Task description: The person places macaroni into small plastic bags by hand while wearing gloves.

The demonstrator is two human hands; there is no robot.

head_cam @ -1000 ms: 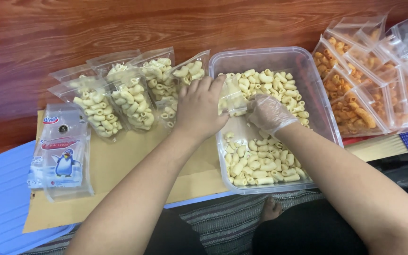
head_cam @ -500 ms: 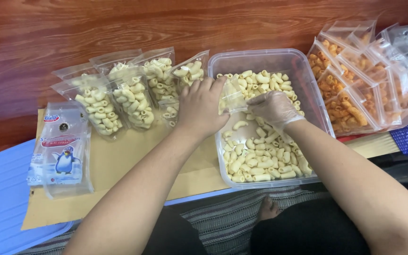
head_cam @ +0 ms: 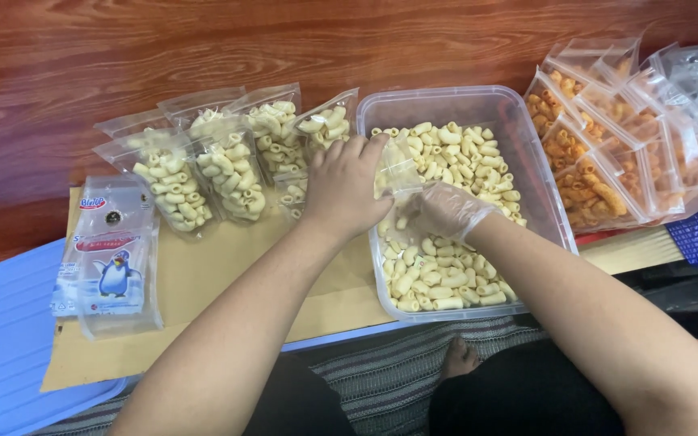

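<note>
A clear plastic tub [head_cam: 527,161] of pale macaroni-shaped snacks sits on a brown paper sheet [head_cam: 203,291]. Left of it lean five filled clear bags [head_cam: 228,165]; orange snack bags [head_cam: 599,169] pile at right. A pack of empty pouches [head_cam: 111,266] bears a penguin label. The bare left hand [head_cam: 345,190] pinches a small clear bag [head_cam: 396,168] open over the tub; the gloved right hand [head_cam: 446,211] is cupped at its mouth.
</note>
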